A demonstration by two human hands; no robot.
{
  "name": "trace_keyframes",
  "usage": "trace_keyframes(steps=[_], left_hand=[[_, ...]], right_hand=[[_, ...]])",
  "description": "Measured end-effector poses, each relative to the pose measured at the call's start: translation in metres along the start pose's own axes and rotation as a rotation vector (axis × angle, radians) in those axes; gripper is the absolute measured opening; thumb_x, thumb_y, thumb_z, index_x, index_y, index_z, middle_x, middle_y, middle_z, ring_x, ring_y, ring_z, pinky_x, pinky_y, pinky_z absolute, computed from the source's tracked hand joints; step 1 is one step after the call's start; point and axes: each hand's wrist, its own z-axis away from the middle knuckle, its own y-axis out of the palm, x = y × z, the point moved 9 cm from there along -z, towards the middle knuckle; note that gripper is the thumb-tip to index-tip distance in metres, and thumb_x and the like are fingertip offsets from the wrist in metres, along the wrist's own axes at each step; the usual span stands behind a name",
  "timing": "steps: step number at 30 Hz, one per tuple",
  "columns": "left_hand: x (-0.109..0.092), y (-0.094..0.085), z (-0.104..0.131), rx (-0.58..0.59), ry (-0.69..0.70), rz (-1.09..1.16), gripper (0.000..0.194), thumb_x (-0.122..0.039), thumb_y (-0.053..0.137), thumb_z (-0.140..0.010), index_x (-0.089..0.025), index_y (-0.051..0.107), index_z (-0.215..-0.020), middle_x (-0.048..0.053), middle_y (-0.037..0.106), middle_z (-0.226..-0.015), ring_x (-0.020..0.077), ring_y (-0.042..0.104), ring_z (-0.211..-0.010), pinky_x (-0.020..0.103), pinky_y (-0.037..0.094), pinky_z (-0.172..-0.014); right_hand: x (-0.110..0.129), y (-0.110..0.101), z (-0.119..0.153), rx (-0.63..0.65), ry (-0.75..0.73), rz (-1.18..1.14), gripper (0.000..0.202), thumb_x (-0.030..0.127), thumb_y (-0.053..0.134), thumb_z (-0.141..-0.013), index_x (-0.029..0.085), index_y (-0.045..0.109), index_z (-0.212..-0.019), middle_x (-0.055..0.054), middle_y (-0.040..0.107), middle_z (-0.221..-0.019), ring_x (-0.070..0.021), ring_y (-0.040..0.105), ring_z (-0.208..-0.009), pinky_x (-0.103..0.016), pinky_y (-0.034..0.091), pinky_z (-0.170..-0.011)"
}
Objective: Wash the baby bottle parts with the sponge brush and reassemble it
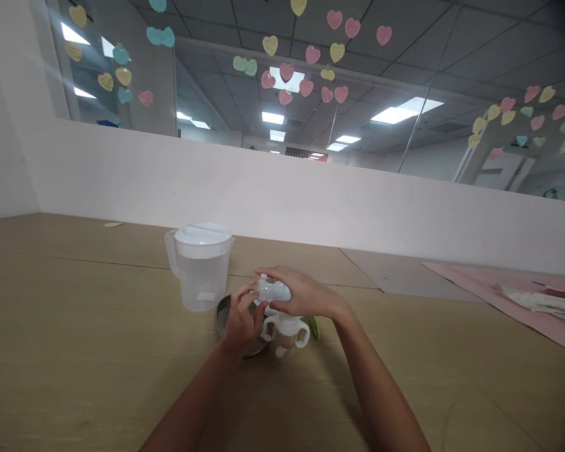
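A clear, rounded bottle cap (272, 290) is held between my two hands, just above the baby bottle. My right hand (306, 294) curls over the cap from the right, its fingers along the top and its thumb below. On the other side, my left hand (243, 317) grips the cap's left edge with bent fingers. The baby bottle (285, 342) stands upright on the table, with a white collar and two white side handles. A round metal bowl (222, 317) sits behind my left hand, which partly hides it. Behind the bottle, a green object (314, 327) is mostly hidden.
A translucent lidded pitcher (202, 276) stands at the back left, close to the bowl. Far right, a pink sheet (471, 285) carries a crumpled plastic packet (546, 302) and a pen. A white low wall (263, 188) with glass above it bounds the wooden table (98, 351).
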Motion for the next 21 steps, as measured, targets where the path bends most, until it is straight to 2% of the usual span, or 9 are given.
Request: trace_keyframes(steps=[3, 5, 8, 10, 13, 16, 19, 21], left_hand=[[0.000, 0.006, 0.002, 0.053, -0.018, 0.021, 0.020, -0.027, 0.046, -0.088, -0.018, 0.046, -0.106, 0.011, 0.059, -0.102, 0.0207, 0.056, -0.100, 0.036, 0.048, -0.084], [0.000, 0.011, 0.005, 0.103, -0.053, 0.054, 0.031, -0.030, 0.045, -0.088, -0.015, 0.041, -0.115, 0.014, 0.056, -0.111, 0.0227, 0.054, -0.106, 0.038, 0.047, -0.086], [-0.003, 0.026, 0.012, 0.270, -0.093, 0.144, 0.051, -0.038, 0.044, -0.087, -0.013, 0.028, -0.128, 0.016, 0.054, -0.117, 0.0244, 0.055, -0.108, 0.040, 0.047, -0.087], [-0.007, 0.038, 0.018, 0.403, -0.107, 0.191, 0.066, -0.045, 0.046, -0.084, -0.014, 0.018, -0.135, 0.016, 0.055, -0.117, 0.0256, 0.056, -0.106, 0.041, 0.047, -0.088], [-0.012, 0.049, 0.026, 0.513, -0.123, 0.208, 0.086, -0.055, 0.051, -0.078, -0.017, 0.006, -0.140, 0.015, 0.055, -0.120, 0.0286, 0.056, -0.107, 0.045, 0.046, -0.088], [-0.012, 0.054, 0.031, 0.550, -0.181, 0.213, 0.096, -0.057, 0.055, -0.074, -0.017, 0.001, -0.142, 0.014, 0.057, -0.116, 0.0283, 0.058, -0.101, 0.044, 0.046, -0.085], [-0.012, 0.058, 0.033, 0.585, -0.222, 0.197, 0.096, -0.052, 0.058, -0.072, -0.014, 0.004, -0.142, 0.014, 0.059, -0.110, 0.0275, 0.059, -0.096, 0.042, 0.047, -0.082], [-0.013, 0.059, 0.034, 0.607, -0.214, 0.175, 0.095, -0.048, 0.059, -0.072, -0.014, 0.006, -0.143, 0.014, 0.059, -0.108, 0.0278, 0.059, -0.094, 0.041, 0.046, -0.081]], right_hand=[[-0.003, -0.001, 0.000, 0.009, 0.038, 0.050, 0.054, 0.020, 0.060, -0.074, 0.025, 0.048, -0.126, -0.006, 0.057, -0.107, -0.0201, 0.054, -0.097, -0.036, 0.043, -0.086], [-0.005, -0.012, 0.002, -0.037, 0.062, 0.051, 0.051, 0.017, 0.060, -0.072, 0.025, 0.051, -0.121, -0.006, 0.056, -0.106, -0.0192, 0.054, -0.095, -0.035, 0.043, -0.084], [-0.008, -0.039, 0.010, -0.192, 0.116, -0.037, 0.043, 0.019, 0.062, -0.070, 0.022, 0.051, -0.111, -0.005, 0.054, -0.105, -0.0168, 0.054, -0.091, -0.032, 0.044, -0.082], [-0.014, -0.044, 0.017, -0.234, 0.183, -0.112, 0.040, 0.025, 0.064, -0.069, 0.020, 0.049, -0.105, -0.004, 0.056, -0.101, -0.0162, 0.055, -0.087, -0.030, 0.045, -0.076], [-0.025, -0.029, 0.029, -0.228, 0.269, -0.125, 0.040, 0.036, 0.066, -0.067, 0.020, 0.047, -0.098, -0.002, 0.058, -0.093, -0.0170, 0.056, -0.081, -0.029, 0.045, -0.070], [-0.037, -0.011, 0.042, -0.352, 0.273, -0.023, 0.036, 0.040, 0.064, -0.069, 0.020, 0.048, -0.096, -0.003, 0.060, -0.092, -0.0187, 0.057, -0.083, -0.032, 0.044, -0.074], [-0.045, 0.008, 0.054, -0.492, 0.180, 0.030, 0.039, 0.041, 0.062, -0.071, 0.020, 0.048, -0.101, -0.006, 0.061, -0.097, -0.0200, 0.058, -0.087, -0.034, 0.045, -0.080], [-0.049, 0.020, 0.058, -0.540, 0.091, 0.044, 0.041, 0.041, 0.061, -0.073, 0.019, 0.048, -0.105, -0.009, 0.061, -0.102, -0.0216, 0.058, -0.093, -0.035, 0.045, -0.083]])
